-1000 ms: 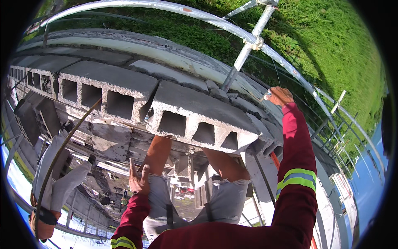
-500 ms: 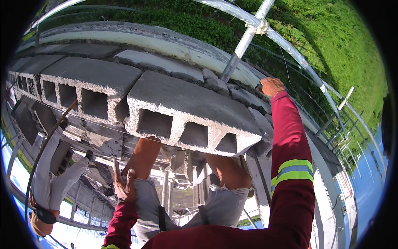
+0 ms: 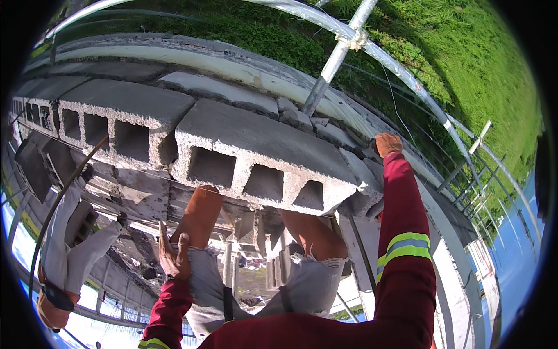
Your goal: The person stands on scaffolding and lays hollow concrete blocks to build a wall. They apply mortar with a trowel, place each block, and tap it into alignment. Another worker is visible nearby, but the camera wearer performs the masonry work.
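Now, right hand (image 3: 388, 144): clenched on a dark item (image 3: 372, 143), drawn nearer the hollow block (image 3: 261, 139), likely within reach.
Left hand (image 3: 175, 257): fingers spread, empty, beside the left leg (image 3: 200, 216).

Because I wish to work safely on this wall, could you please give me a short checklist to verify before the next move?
1. Left hand empty: ok, open beside the left leg.
2. Right hand clear of the upright scaffold pole: ok, apart from it.
3. Dark object in right hand identified: cannot tell, mostly hidden.
4. Joint between the nearest hollow concrete block and its left neighbour filled: not ok, a dark gap shows.
5. Scaffold joint tight: cannot tell.
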The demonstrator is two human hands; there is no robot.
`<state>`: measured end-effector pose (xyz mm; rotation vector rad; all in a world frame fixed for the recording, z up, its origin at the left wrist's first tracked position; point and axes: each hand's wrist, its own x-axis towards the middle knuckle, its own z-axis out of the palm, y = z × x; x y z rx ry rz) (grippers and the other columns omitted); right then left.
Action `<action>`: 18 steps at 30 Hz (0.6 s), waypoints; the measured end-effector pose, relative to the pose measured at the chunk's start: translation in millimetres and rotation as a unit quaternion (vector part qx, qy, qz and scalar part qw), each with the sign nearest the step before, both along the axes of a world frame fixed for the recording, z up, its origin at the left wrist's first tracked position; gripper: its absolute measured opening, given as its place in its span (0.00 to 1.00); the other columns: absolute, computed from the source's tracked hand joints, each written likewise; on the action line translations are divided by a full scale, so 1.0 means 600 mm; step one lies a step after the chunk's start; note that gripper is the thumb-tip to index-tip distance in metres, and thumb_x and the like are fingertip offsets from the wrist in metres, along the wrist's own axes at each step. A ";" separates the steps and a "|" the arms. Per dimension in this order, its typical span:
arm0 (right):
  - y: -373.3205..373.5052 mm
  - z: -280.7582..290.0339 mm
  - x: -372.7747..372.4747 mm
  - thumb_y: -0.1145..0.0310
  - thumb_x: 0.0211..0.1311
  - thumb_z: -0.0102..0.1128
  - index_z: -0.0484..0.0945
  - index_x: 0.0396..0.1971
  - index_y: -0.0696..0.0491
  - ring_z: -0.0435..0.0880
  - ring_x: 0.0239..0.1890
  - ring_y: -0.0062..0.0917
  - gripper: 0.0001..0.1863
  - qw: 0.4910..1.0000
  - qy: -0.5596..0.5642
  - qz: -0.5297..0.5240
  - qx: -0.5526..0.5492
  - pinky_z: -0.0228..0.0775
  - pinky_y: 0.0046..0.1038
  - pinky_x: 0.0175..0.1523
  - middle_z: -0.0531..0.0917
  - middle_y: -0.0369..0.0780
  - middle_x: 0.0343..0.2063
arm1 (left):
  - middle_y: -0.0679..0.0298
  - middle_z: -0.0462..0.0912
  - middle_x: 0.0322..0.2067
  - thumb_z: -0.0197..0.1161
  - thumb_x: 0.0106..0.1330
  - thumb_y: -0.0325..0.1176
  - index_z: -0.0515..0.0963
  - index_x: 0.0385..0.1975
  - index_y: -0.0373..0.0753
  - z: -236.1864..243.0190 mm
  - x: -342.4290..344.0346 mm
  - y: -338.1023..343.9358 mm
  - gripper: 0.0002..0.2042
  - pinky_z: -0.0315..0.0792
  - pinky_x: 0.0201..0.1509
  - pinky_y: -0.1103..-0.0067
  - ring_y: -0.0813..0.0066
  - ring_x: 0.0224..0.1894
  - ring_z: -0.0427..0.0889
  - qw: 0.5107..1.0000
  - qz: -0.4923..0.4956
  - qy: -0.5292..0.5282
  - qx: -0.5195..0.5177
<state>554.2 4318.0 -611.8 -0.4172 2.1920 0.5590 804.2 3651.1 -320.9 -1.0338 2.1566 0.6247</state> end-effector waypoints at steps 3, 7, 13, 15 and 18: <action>-0.030 -0.049 0.004 0.66 0.62 0.58 0.88 0.31 0.48 0.91 0.42 0.35 0.10 0.988 0.074 -0.036 -0.134 0.80 0.38 0.49 0.91 0.41 0.34 | 0.39 0.63 0.75 0.58 0.73 0.62 0.58 0.78 0.32 -0.002 -0.003 -0.002 0.45 0.56 0.80 0.60 0.42 0.77 0.63 1.000 -0.006 0.012 -0.007; -0.028 -0.009 -0.010 0.67 0.64 0.57 0.87 0.30 0.45 0.91 0.43 0.29 0.09 0.985 0.036 0.130 -0.103 0.81 0.33 0.49 0.91 0.36 0.35 | 0.39 0.64 0.74 0.59 0.73 0.61 0.58 0.79 0.32 -0.004 -0.004 0.001 0.45 0.57 0.79 0.60 0.42 0.76 0.64 1.000 -0.016 -0.002 -0.012; -0.019 -0.006 0.003 0.66 0.69 0.51 0.85 0.40 0.48 0.89 0.49 0.33 0.11 0.995 0.016 0.067 -0.073 0.78 0.36 0.56 0.90 0.40 0.41 | 0.38 0.65 0.74 0.61 0.73 0.58 0.56 0.79 0.31 0.001 -0.015 -0.008 0.45 0.58 0.79 0.61 0.43 0.76 0.65 1.000 -0.011 0.007 -0.005; -0.027 -0.040 0.011 0.66 0.69 0.51 0.85 0.38 0.47 0.89 0.49 0.33 0.11 0.992 0.051 0.065 -0.099 0.77 0.36 0.55 0.90 0.39 0.40 | 0.39 0.64 0.74 0.59 0.71 0.65 0.57 0.79 0.34 0.002 -0.017 -0.009 0.47 0.58 0.79 0.59 0.41 0.76 0.64 1.000 -0.005 -0.004 -0.014; -0.043 -0.062 0.006 0.66 0.70 0.50 0.84 0.35 0.45 0.89 0.47 0.32 0.11 0.995 0.036 0.063 -0.069 0.76 0.36 0.55 0.89 0.37 0.38 | 0.39 0.65 0.74 0.59 0.71 0.64 0.57 0.79 0.35 0.002 -0.018 -0.009 0.46 0.58 0.79 0.60 0.42 0.76 0.64 1.000 -0.012 -0.017 -0.014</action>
